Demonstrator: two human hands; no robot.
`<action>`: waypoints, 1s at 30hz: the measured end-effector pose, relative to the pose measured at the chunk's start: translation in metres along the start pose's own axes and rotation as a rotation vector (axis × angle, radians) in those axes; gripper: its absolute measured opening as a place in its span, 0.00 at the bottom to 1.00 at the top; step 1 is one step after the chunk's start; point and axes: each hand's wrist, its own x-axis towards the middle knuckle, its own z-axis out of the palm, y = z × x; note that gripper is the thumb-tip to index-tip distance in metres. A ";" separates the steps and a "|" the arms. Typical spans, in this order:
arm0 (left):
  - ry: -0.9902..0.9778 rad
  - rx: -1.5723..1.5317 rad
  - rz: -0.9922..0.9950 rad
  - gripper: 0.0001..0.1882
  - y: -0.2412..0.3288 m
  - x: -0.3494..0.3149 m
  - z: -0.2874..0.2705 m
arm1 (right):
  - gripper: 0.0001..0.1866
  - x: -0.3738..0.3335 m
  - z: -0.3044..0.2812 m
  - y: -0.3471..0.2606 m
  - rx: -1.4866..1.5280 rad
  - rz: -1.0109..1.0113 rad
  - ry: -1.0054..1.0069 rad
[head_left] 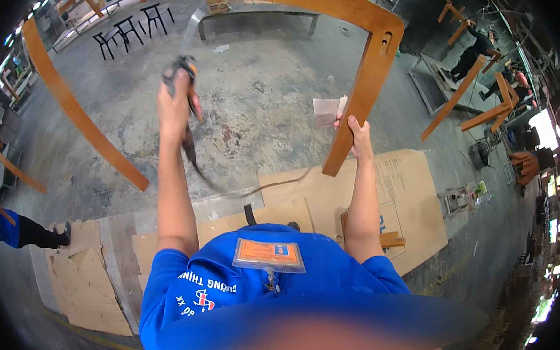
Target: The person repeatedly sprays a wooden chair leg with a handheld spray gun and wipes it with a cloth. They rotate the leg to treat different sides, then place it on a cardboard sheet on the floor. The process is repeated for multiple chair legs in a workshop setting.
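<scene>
My left hand (174, 107) is raised and closed around a black-and-orange hand tool (181, 75), blurred by motion; its exact kind cannot be made out. A dark hose (192, 151) trails down from it and curves to the right. My right hand (358, 135) grips the lower end of a brown wooden frame piece (375, 60), which bends at a corner with a slotted hole. A pale, thin sheet (327, 112), perhaps sandpaper, sticks out from the fingers of that hand. Left of my left arm stands out a long curved wooden piece (77, 110), touched by neither hand.
Cardboard sheets (409, 193) lie on the concrete floor around me. A low bench (258, 23) and black stools (130, 31) stand farther off. A person in blue (1, 224) is at the left; others (474, 54) are at the right, near more wooden parts (455, 97).
</scene>
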 end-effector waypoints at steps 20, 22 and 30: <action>-1.052 0.299 -0.183 0.26 -0.050 -0.040 0.065 | 0.20 -0.008 -0.010 0.002 -0.118 -0.043 0.160; -1.415 0.146 -0.136 0.24 -0.061 -0.055 0.068 | 0.21 -0.007 -0.013 0.000 -0.103 -0.043 0.149; -1.813 0.173 -0.133 0.21 -0.061 -0.076 0.083 | 0.22 -0.007 -0.015 -0.005 -0.112 -0.027 0.156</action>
